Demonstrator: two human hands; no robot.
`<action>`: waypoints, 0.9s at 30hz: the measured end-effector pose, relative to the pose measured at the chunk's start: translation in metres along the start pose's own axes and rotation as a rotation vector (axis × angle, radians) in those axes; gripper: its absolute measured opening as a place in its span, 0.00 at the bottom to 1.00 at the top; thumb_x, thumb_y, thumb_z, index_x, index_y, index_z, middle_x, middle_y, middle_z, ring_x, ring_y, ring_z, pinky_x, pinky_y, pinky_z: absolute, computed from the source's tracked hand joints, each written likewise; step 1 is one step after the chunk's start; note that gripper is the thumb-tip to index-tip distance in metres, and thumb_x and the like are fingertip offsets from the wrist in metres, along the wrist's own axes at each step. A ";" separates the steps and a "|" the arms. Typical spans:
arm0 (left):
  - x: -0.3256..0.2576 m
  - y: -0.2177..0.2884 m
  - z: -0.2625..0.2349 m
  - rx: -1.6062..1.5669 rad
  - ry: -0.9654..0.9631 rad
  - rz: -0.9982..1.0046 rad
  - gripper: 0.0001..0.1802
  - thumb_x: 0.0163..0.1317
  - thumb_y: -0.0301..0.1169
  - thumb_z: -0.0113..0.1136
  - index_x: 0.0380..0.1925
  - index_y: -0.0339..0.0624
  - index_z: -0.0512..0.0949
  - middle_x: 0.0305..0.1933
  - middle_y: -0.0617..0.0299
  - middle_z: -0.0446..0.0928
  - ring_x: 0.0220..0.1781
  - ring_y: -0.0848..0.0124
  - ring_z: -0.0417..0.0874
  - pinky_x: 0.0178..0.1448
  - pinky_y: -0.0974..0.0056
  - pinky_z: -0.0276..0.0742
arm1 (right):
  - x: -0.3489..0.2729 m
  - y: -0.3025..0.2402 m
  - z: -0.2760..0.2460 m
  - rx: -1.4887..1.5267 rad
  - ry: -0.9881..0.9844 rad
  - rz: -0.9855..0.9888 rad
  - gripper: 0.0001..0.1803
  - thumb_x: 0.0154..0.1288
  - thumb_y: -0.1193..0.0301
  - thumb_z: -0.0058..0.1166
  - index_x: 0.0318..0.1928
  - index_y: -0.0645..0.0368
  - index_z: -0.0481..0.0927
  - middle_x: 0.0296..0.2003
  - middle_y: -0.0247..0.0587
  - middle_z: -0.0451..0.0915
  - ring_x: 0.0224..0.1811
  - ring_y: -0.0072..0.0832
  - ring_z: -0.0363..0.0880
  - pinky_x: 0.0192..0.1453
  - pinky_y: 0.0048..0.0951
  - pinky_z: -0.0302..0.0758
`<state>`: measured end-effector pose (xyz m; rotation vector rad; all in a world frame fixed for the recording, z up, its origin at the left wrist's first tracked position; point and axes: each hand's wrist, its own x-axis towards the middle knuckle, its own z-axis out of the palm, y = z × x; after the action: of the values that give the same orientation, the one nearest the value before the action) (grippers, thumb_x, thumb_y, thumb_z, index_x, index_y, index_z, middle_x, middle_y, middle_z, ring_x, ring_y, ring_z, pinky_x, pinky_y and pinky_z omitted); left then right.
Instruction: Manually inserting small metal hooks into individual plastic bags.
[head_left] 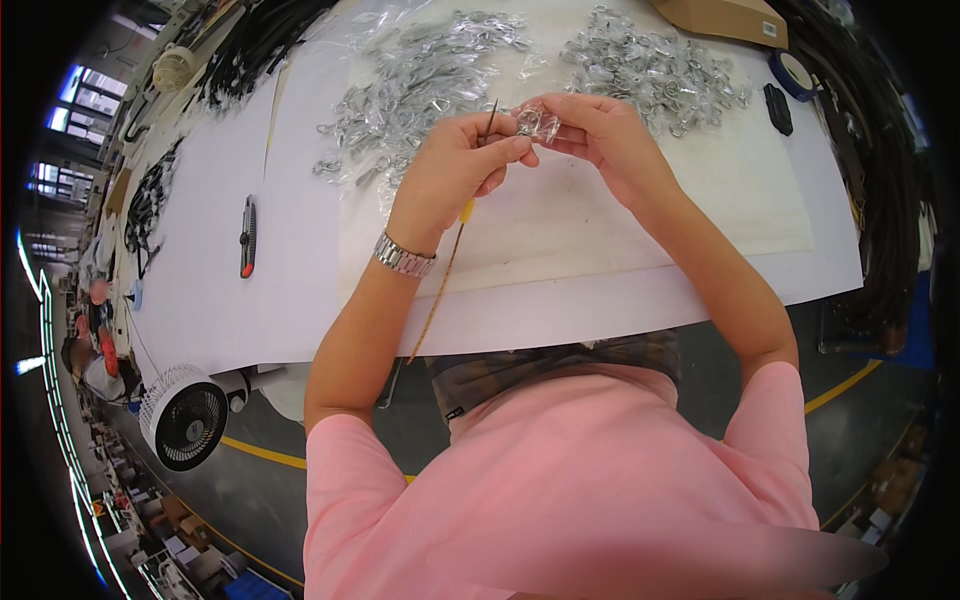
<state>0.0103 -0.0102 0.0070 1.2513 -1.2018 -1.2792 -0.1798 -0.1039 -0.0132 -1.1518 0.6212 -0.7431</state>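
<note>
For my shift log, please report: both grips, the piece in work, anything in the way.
Left grip closed on dark pointed tool. Right grip closed on metal ring piece with clear plastic. Nearby: metal-and-plastic heaps beyond; cutter apart, left.

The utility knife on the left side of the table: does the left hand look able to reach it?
Probably yes: the utility knife lies uncovered, apart from the bagged metal pieces. But the left hand holds a thin pointed tool, so its fingers may need to release that first.

Silver is shown by the watch (403, 256) and metal pieces (655, 75), pink by the shirt (570, 470), white by the counter (215, 310), black-and-red by the cutter (248, 235).
</note>
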 end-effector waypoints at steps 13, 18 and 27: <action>-0.001 0.005 0.007 -0.081 0.222 0.086 0.11 0.73 0.32 0.64 0.46 0.36 0.87 0.30 0.69 0.81 0.21 0.87 0.62 0.23 0.77 0.53 | -0.002 -0.002 0.000 0.174 0.102 0.036 0.18 0.79 0.59 0.56 0.51 0.62 0.86 0.50 0.39 0.89 0.53 0.26 0.87 0.63 0.29 0.79; -0.002 0.004 0.008 -0.028 0.275 0.149 0.12 0.73 0.31 0.64 0.47 0.33 0.86 0.34 0.61 0.87 0.20 0.86 0.65 0.23 0.77 0.58 | -0.001 0.001 0.002 0.171 0.134 0.021 0.19 0.78 0.58 0.58 0.52 0.62 0.86 0.49 0.41 0.89 0.53 0.28 0.87 0.63 0.31 0.80; 0.001 -0.002 0.021 0.193 0.325 0.229 0.18 0.73 0.31 0.62 0.58 0.33 0.78 0.32 0.58 0.88 0.18 0.85 0.68 0.22 0.75 0.62 | -0.011 0.006 0.013 0.265 0.031 -0.002 0.19 0.81 0.59 0.53 0.53 0.64 0.84 0.49 0.42 0.88 0.49 0.28 0.87 0.62 0.28 0.80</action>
<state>-0.0109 -0.0106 0.0048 1.3551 -1.2085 -0.7732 -0.1755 -0.0864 -0.0147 -0.8982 0.5297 -0.8196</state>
